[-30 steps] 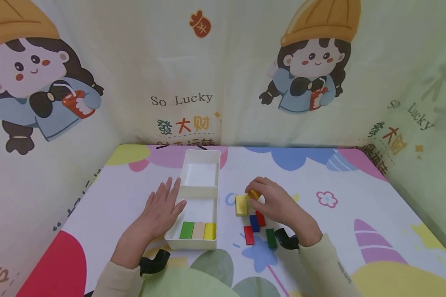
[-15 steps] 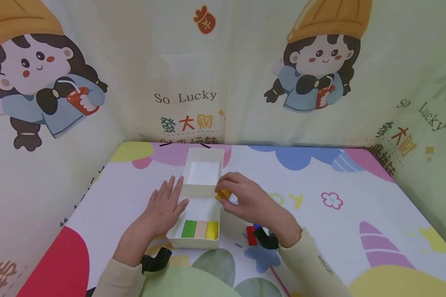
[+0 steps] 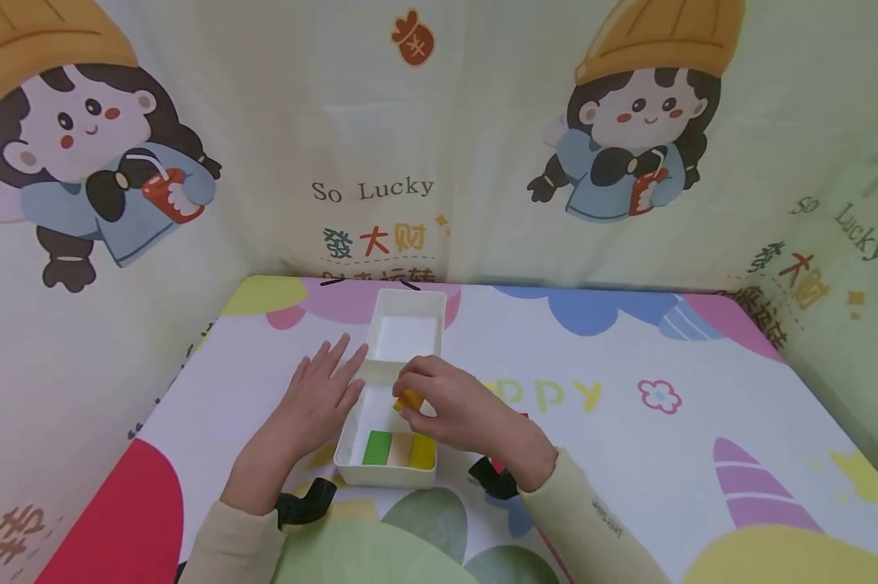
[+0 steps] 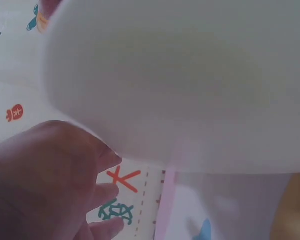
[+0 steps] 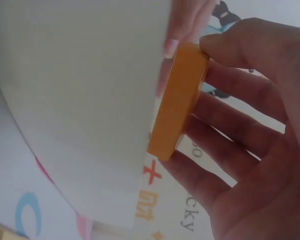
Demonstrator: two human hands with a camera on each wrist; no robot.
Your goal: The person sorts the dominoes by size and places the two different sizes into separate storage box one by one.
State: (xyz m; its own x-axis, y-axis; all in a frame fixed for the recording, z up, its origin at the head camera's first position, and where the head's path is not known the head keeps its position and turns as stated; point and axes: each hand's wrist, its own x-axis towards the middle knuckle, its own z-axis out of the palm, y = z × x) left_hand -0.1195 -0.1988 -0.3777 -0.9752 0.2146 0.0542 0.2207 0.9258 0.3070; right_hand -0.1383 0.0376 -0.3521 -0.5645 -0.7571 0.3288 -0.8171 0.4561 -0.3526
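In the head view a white two-compartment box (image 3: 384, 477) stands on the table, its long side pointing away from me. Green (image 3: 377, 448), beige (image 3: 401, 450) and yellow (image 3: 423, 453) blocks lie side by side along its near end. My right hand (image 3: 459, 405) pinches an orange block (image 3: 408, 401) over the near compartment. The right wrist view shows this orange block (image 5: 177, 105) between thumb and fingertips, beside the pale box wall (image 5: 80, 100). With fingers spread straight, my left hand (image 3: 311, 410) lies at the box's left side; whether it presses the rim cannot be told.
Right of the box, bits of red blocks (image 3: 498, 465) show around my right forearm, which hides the others there. A black wrist mount (image 3: 306, 503) sits under each wrist. A printed cloth wall (image 3: 483, 162) rises behind the patterned table.
My right hand has carried the orange block leftward from the loose blocks to above the near compartment. The left hand keeps almost the same place by the box, while the view shifts slightly.
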